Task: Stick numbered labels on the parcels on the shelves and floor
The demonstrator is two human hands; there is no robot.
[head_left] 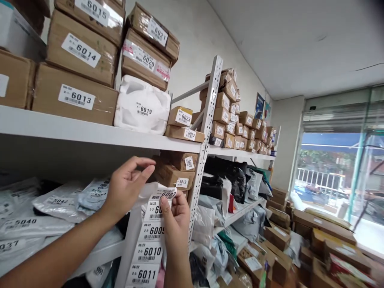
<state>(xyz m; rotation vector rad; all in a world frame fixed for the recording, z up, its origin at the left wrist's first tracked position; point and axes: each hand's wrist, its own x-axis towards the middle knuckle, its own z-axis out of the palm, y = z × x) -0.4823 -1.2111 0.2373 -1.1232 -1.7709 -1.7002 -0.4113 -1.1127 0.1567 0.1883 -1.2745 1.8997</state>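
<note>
My right hand [177, 216] pinches a strip of white barcode labels [149, 252], its thumb across the front near the top. The strip hangs down, with printed numbers such as 6010 and 6011; its backing paper curls away at the upper left. My left hand [127, 184] is raised just left of the strip's top. Its thumb and forefinger tips are close but apart, and I see nothing between them. Behind the hands, brown boxes labelled 5019 [177, 178] and 5020 [184, 161] sit on the lower shelf.
A white metal shelf [90, 130] above carries labelled boxes and a white wrapped parcel [143, 105]. Bagged parcels [60, 202] fill the lower shelf at left. A perforated upright [211, 100] stands right of my hands. Cartons [324, 236] are piled at the lower right.
</note>
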